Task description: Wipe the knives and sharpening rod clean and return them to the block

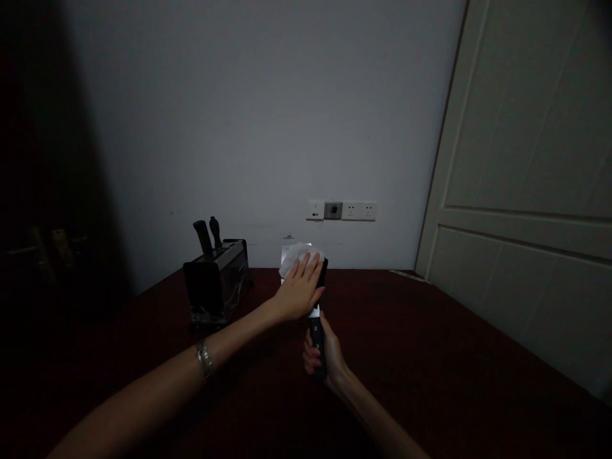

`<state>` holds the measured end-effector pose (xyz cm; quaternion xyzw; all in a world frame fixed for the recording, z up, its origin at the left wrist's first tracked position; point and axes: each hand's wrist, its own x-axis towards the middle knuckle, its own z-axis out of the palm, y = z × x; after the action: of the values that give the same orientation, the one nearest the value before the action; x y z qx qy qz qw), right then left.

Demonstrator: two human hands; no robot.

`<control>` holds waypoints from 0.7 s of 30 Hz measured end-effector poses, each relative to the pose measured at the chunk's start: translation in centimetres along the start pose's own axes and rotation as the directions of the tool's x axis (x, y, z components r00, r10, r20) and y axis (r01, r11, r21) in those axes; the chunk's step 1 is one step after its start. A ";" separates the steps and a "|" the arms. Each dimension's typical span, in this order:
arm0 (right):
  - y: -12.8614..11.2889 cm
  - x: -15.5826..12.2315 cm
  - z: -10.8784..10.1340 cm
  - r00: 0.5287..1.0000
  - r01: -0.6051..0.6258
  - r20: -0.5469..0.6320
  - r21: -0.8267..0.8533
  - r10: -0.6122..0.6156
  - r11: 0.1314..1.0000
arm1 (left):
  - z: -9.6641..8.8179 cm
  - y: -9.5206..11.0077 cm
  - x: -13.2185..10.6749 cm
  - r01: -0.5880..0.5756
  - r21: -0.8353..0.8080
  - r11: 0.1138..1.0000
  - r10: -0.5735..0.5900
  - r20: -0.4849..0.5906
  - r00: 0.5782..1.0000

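My right hand (324, 354) is wrapped round the black handle of a wide-bladed knife (316, 331) and holds it upright above the dark red table (430, 357). My left hand (299, 288) lies flat against the blade, fingers stretched, and presses a white tissue (292, 256) onto the metal. The blade is mostly hidden behind that hand and the tissue. A bracelet (204, 358) sits on my left wrist.
A dark knife block (217, 280) with two black handles sticking up stands on the table to the left, near the wall. A row of wall sockets (342, 210) is behind. A white door (526, 191) fills the right side.
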<state>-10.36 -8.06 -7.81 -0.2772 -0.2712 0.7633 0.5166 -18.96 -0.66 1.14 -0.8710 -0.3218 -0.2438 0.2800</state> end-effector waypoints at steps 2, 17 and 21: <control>0.0 0.1 -0.1 1.000 0.010 -0.004 -0.006 -0.010 1.000 | 0.0 0.5 -0.7 -0.041 -0.008 0.999 0.041 0.019 0.999; -0.3 -0.2 -0.2 1.000 0.002 0.022 0.043 -0.003 0.999 | 0.1 0.3 -0.7 -0.055 -0.033 0.998 0.057 0.057 0.997; -0.1 -0.3 -0.1 0.999 -0.029 0.016 0.053 0.028 0.998 | 0.1 -0.7 -0.5 -0.040 -0.043 0.998 0.045 0.108 0.993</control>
<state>-10.16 -8.28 -7.79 -0.2612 -0.2508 0.7798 0.5107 -19.77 -0.34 0.96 -0.8952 -0.3129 -0.1964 0.2492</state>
